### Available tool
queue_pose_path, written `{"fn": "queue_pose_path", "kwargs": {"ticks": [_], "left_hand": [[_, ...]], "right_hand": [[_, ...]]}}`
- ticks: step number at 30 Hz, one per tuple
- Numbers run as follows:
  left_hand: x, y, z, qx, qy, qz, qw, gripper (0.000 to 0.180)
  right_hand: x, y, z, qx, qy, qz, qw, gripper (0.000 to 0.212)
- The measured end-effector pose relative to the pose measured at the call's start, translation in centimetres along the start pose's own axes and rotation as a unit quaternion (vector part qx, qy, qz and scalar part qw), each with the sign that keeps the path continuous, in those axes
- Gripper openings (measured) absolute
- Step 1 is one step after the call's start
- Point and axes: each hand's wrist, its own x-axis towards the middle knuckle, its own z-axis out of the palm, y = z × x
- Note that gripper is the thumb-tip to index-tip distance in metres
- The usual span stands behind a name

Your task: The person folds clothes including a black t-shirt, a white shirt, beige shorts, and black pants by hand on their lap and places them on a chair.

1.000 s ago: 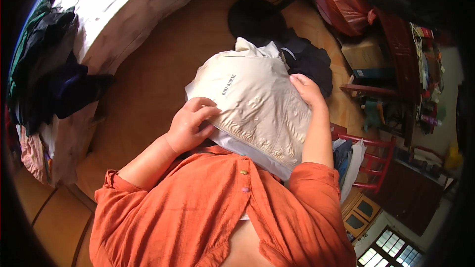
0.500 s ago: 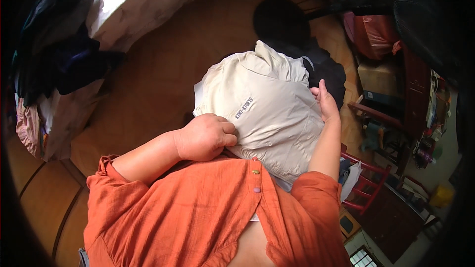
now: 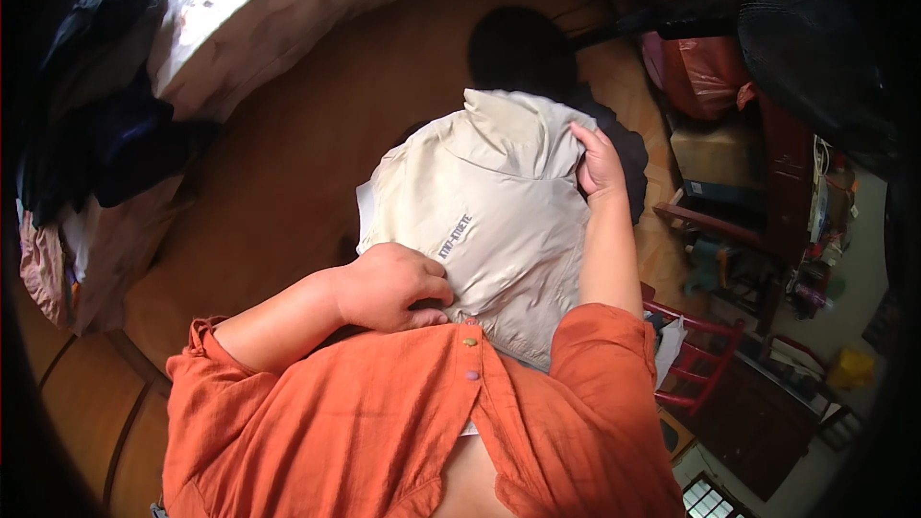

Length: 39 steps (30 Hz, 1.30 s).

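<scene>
A beige jacket (image 3: 499, 201) with dark printing lies spread and wrinkled in front of my body, its collar end away from me. My left hand (image 3: 395, 288) is closed at the jacket's near left part, with its fingers curled into the cloth. At the far right edge, beside the collar, my right hand (image 3: 599, 165) grips the fabric, thumb side up. Black cloth (image 3: 625, 149) shows from behind the jacket on the right. What lies under the jacket is hidden.
A standing fan's round black base (image 3: 523, 53) is on the wooden floor beyond the jacket, its head (image 3: 811, 43) at the upper right. A red chair (image 3: 705, 364) stands right. A bed (image 3: 259, 29) with dark clothes (image 3: 106, 134) beside it occupies the left. A cardboard box (image 3: 718, 155) sits right.
My right hand has moved up and toward the collar, going from a loose, thumb-raised pose to gripping the jacket's edge. The collar part has shifted and flattened. My left hand stays at the near left.
</scene>
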Motion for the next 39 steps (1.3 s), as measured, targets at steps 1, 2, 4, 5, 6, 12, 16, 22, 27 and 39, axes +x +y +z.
{"fn": "queue_pose_path", "kwargs": {"ticks": [1, 2, 4, 5, 6, 12, 16, 22, 27, 39], "left_hand": [[0.0, 0.2, -0.4, -0.011, -0.006, -0.009, 1.0, 0.022], [0.0, 0.4, -0.8, -0.023, -0.014, -0.017, 1.0, 0.021], [0.0, 0.1, -1.2, -0.044, -0.02, -0.02, 0.999, 0.02], [0.0, -0.2, -1.2, -0.055, -0.019, -0.017, 0.998, 0.019], [0.0, -0.4, -1.3, -0.066, -0.022, -0.014, 0.997, 0.018], [0.2, -0.9, -1.4, -0.049, -0.045, -0.015, 0.998, 0.018], [0.2, -0.8, -1.3, -0.045, -0.054, -0.029, 0.997, 0.017], [0.2, -0.6, -1.0, -0.041, -0.062, -0.044, 0.996, 0.02], [0.3, 0.3, -1.1, -0.029, -0.057, -0.069, 0.996, 0.019], [1.8, 2.7, -1.8, 0.04, -0.097, -0.09, 0.99, 0.023]], "right_hand": [[-0.2, -0.3, -0.2, 0.056, -0.016, -0.051, 0.997, 0.029], [-0.6, -0.3, -0.6, 0.111, -0.031, -0.102, 0.988, 0.032], [-2.6, -1.4, 0.6, 0.167, 0.012, -0.127, 0.978, 0.048], [-3.0, -1.6, 0.6, 0.191, -0.008, -0.141, 0.971, 0.05], [-3.7, -1.8, 0.5, 0.217, -0.025, -0.157, 0.963, 0.052], [-7.0, -4.7, 2.7, 0.247, 0.008, -0.261, 0.933, 0.064], [-7.6, -6.5, 2.4, 0.229, 0.076, -0.318, 0.917, 0.076], [-8.9, -8.6, -1.9, 0.215, 0.143, -0.397, 0.881, 0.071], [-12.4, -10.0, -3.6, 0.233, 0.194, -0.383, 0.872, 0.063], [-18.7, -9.6, -4.7, 0.269, 0.134, -0.412, 0.86, 0.058]]}}
